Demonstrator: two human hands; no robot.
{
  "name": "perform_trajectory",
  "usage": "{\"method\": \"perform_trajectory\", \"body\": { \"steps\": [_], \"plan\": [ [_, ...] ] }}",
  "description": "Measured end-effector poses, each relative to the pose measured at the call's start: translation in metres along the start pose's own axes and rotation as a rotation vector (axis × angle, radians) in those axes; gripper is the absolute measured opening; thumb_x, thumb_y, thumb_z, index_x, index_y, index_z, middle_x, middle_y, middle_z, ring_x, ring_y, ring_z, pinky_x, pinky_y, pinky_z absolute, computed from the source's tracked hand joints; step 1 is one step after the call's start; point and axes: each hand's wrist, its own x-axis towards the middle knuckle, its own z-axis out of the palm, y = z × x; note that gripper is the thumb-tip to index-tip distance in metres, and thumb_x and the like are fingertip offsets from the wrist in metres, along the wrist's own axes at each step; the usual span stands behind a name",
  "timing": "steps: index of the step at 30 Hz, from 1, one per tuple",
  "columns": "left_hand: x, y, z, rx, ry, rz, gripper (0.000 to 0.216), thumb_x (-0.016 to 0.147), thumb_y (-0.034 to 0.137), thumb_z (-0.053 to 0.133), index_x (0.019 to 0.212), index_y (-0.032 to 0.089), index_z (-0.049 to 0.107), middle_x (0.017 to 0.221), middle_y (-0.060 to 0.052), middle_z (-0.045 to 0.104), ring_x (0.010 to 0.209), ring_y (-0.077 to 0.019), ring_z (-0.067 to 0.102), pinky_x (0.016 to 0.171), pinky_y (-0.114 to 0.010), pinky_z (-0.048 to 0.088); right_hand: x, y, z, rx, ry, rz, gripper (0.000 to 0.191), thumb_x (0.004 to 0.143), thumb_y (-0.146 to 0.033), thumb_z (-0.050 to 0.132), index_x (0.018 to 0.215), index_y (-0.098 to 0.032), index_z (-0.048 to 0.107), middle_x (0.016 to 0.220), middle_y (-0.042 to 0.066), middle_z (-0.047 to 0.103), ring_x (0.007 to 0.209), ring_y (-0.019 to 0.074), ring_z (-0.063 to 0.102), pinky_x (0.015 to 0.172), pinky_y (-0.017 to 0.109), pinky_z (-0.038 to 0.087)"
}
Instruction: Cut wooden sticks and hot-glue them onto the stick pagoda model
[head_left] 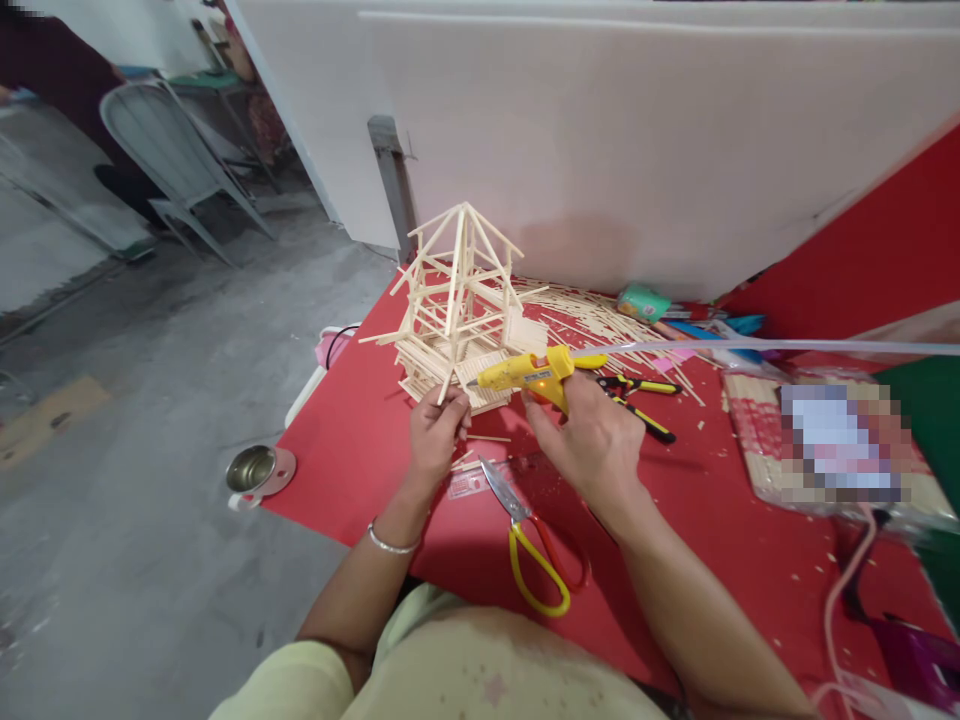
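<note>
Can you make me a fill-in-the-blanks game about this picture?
1. The right hand holds a glue gun that is coloured ____.
2. The left hand holds a little house built of thin wooden ____.
3. The scissors lie on the ____ table.
Missing words: yellow; sticks; red.

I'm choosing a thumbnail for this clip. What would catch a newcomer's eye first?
The stick-built model house on the red table stands out first. The right hand aims a yellow glue gun at its base, where the left hand pinches a stick. Yellow-handled scissors lie nearer the person.
</note>
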Motion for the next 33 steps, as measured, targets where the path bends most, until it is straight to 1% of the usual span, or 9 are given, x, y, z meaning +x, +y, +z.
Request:
{"method": "perform_trajectory", "body": {
  "steps": [4,10,15,20,25,29,33],
  "plan": [
    [0.000,-0.001,-0.001,-0.011,-0.007,0.000,0.021,0.082,0.035,0.071,0.077,0.018,0.060,0.053,0.004,0.057,0.040,-0.0062,0.045,0.042,-0.018,0.034,-0.001,-0.001,-0.001,-0.002,0.000,-0.005,0.036,0.095,-0.050,0.053,0.099,-0.015,0.062,0.074,0.004,0.066,0.061,0.0161,0.055,0.057,0.030,0.019],
    [0.000,-0.003,-0.001,-0.023,-0.017,-0.004,0.023,0.082,0.036,0.072,0.077,0.018,0.060,0.053,0.004,0.057,0.039,-0.0060,0.044,0.041,-0.018,0.033,-0.003,0.001,0.000,-0.016,0.015,-0.020,0.036,0.094,-0.050,0.054,0.098,-0.015,0.062,0.074,0.003,0.066,0.061,0.0160,0.055,0.056,0.030,0.019],
    [0.000,-0.002,-0.001,-0.018,-0.008,-0.010,0.024,0.081,0.037,0.073,0.075,0.018,0.059,0.053,0.004,0.057,0.039,-0.0060,0.044,0.041,-0.018,0.034,-0.005,0.002,0.002,-0.028,0.024,-0.022,0.037,0.094,-0.050,0.054,0.102,-0.015,0.063,0.075,0.003,0.067,0.061,0.0160,0.056,0.057,0.030,0.020],
    [0.000,-0.002,-0.002,-0.009,-0.014,-0.009,0.022,0.081,0.036,0.072,0.077,0.018,0.060,0.054,0.004,0.057,0.039,-0.0062,0.044,0.042,-0.018,0.033,-0.004,0.001,0.000,-0.015,0.013,-0.016,0.035,0.094,-0.049,0.054,0.100,-0.016,0.062,0.074,0.003,0.066,0.062,0.0158,0.055,0.056,0.030,0.020],
    [0.001,-0.002,-0.003,-0.002,-0.034,0.018,0.017,0.080,0.032,0.069,0.076,0.018,0.062,0.054,0.004,0.058,0.040,-0.0070,0.045,0.042,-0.019,0.034,-0.002,0.000,-0.001,0.009,0.011,0.023,0.034,0.094,-0.049,0.053,0.098,-0.016,0.062,0.075,0.004,0.066,0.063,0.0155,0.055,0.057,0.030,0.020],
    [0.001,0.000,-0.003,0.011,-0.025,0.039,0.015,0.079,0.030,0.068,0.075,0.018,0.062,0.053,0.003,0.058,0.041,-0.0072,0.045,0.044,-0.019,0.034,0.003,-0.004,-0.001,0.010,0.016,0.017,0.034,0.094,-0.050,0.054,0.095,-0.016,0.062,0.075,0.003,0.066,0.065,0.0155,0.057,0.058,0.030,0.022],
    [0.000,0.003,-0.001,0.024,-0.008,0.033,0.014,0.078,0.029,0.068,0.074,0.018,0.061,0.053,0.003,0.057,0.042,-0.0077,0.045,0.044,-0.020,0.034,0.006,-0.006,-0.001,0.013,0.016,0.018,0.035,0.095,-0.050,0.053,0.094,-0.016,0.062,0.076,0.004,0.066,0.066,0.0161,0.057,0.058,0.030,0.021]
  ]
}}
